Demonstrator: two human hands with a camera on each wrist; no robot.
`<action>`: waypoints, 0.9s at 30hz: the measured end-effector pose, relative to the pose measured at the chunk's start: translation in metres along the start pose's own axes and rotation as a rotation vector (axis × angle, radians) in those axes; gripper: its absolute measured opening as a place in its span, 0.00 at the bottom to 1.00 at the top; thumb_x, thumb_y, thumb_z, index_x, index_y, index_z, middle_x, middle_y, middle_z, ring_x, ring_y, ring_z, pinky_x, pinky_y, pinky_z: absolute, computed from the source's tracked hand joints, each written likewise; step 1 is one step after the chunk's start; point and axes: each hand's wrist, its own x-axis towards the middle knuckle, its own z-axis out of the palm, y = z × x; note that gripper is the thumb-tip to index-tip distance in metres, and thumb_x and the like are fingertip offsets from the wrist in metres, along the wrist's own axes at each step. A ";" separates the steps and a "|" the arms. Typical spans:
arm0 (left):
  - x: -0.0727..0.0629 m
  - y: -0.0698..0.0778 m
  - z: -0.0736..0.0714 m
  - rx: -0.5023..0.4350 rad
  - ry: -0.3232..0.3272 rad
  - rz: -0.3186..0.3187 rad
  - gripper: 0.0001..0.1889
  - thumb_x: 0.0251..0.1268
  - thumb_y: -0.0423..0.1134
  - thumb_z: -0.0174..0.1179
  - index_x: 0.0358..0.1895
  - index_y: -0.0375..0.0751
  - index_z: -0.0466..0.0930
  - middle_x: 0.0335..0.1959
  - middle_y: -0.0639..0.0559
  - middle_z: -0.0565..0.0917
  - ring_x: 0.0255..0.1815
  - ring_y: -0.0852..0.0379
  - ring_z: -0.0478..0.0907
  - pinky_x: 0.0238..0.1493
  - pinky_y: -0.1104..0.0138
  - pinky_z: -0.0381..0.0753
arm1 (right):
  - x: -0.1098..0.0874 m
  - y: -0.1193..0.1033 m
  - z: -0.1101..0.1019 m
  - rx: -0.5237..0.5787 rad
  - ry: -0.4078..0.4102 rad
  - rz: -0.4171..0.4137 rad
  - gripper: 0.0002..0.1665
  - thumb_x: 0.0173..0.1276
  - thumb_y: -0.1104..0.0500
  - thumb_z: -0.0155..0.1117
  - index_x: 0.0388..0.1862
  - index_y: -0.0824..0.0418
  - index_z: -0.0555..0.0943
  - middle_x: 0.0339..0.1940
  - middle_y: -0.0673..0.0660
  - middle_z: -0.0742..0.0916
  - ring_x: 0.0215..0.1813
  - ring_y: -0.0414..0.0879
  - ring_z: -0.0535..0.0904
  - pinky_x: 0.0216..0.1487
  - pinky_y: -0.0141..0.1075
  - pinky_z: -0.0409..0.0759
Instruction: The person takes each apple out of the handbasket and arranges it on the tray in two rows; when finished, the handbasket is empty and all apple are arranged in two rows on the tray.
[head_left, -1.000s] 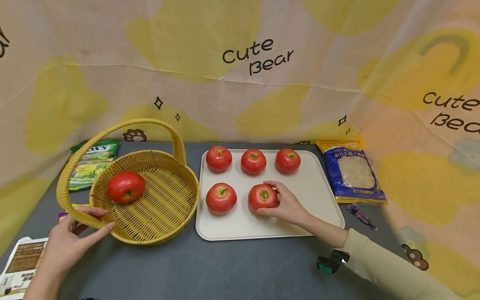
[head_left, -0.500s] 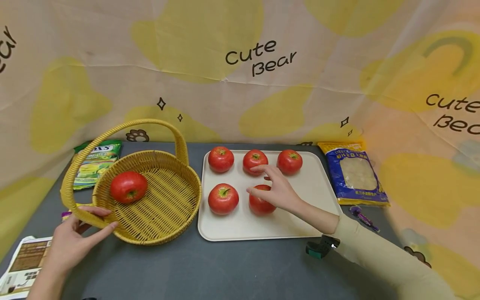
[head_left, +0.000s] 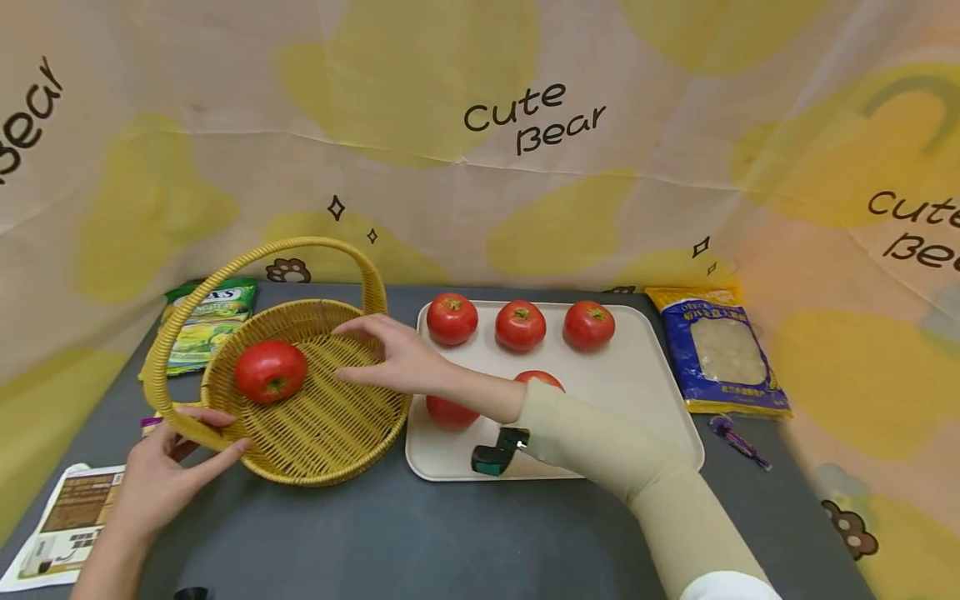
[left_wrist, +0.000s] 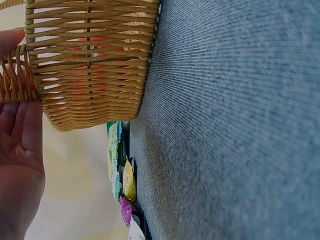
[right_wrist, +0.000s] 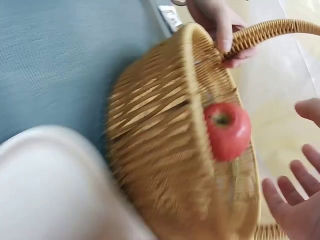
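Note:
At the left of the head view stands a yellow wicker basket with a tall hoop handle. One red apple lies inside, against its left wall. My left hand grips the foot of the handle at the basket's left rim; the left wrist view shows its fingers beneath the wicker. Over the basket's right side reaches my right hand, fingers spread and nothing in them. Several red apples sit on a cream tray; my right forearm partly covers the front two.
Behind the basket lies a green snack bag. Right of the tray is a blue and yellow bag, with a purple wrapped candy in front of it. A printed sheet lies by my left forearm. A patterned cloth hangs behind the table.
My right hand has let go of the front right apple on the tray and swung left over the basket. The left hand keeps its grip. The head view has turned slightly left.

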 end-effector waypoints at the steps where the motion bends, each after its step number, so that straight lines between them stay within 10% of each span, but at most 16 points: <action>1: 0.000 0.000 0.001 0.000 -0.001 0.000 0.19 0.47 0.25 0.74 0.44 0.32 0.79 0.39 0.61 0.83 0.44 0.73 0.75 0.45 0.86 0.70 | 0.010 -0.003 0.006 -0.015 -0.025 0.001 0.31 0.62 0.48 0.72 0.63 0.52 0.75 0.59 0.47 0.78 0.58 0.37 0.71 0.52 0.23 0.73; 12: -0.001 0.001 0.001 0.017 -0.009 0.001 0.19 0.48 0.27 0.74 0.44 0.34 0.79 0.38 0.61 0.84 0.43 0.74 0.75 0.43 0.86 0.71 | 0.092 -0.005 0.053 -0.153 -0.256 0.142 0.42 0.61 0.45 0.71 0.72 0.51 0.67 0.68 0.47 0.74 0.67 0.36 0.68 0.58 0.23 0.67; 27: 0.000 -0.001 0.001 0.023 -0.008 0.006 0.20 0.45 0.25 0.75 0.44 0.34 0.79 0.39 0.64 0.83 0.43 0.73 0.75 0.43 0.86 0.72 | 0.105 0.011 0.081 -0.125 -0.258 0.249 0.43 0.56 0.49 0.76 0.68 0.47 0.67 0.57 0.43 0.78 0.52 0.34 0.74 0.46 0.22 0.71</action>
